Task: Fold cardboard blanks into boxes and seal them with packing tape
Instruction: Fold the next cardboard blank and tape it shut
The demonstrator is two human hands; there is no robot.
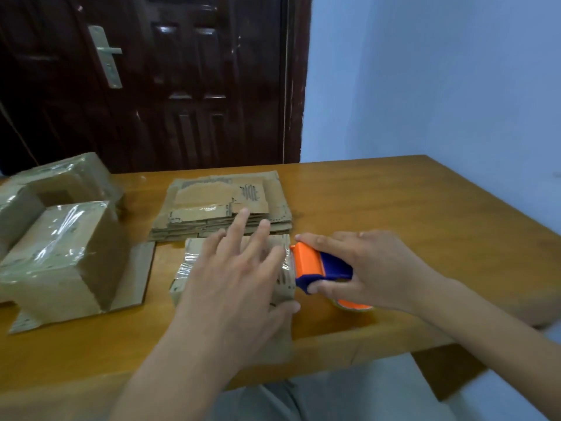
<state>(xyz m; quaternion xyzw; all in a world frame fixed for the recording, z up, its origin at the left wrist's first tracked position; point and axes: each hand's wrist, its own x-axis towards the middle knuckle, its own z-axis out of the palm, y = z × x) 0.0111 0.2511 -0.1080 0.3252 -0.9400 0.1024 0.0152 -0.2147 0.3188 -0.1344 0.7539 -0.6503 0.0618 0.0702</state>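
Item 1, nearest: left hand (239, 278), fingers straight and spread, lying flat over the top of the box in work (194, 262); thumb at its near right corner. Nothing gripped; it presses.

Item 2: box in work, small folded carton at the table's (425, 214) near middle, clear tape already glossy across its top. Judged light, hollow, walls stiff but crushable; likely to slide on the smooth wood unless held down. Best held flat on top or by opposite side walls, not by the flap seam.

Item 3: right hand (370, 268), fingers curled round the tape dispenser (321, 265), orange and blue, its front touching the box's right edge. Tape is thin, sticky, prone to wrinkle.

Item 4, left: finished boxes (60, 256), taped, clustered, resting on a flat cardboard sheet.

Item 5, farther: stack of flat blanks (224, 208), just behind the box. Thin, bendable; lift by an edge.

Item 6, farthest: dark door (182, 71); pale wall.
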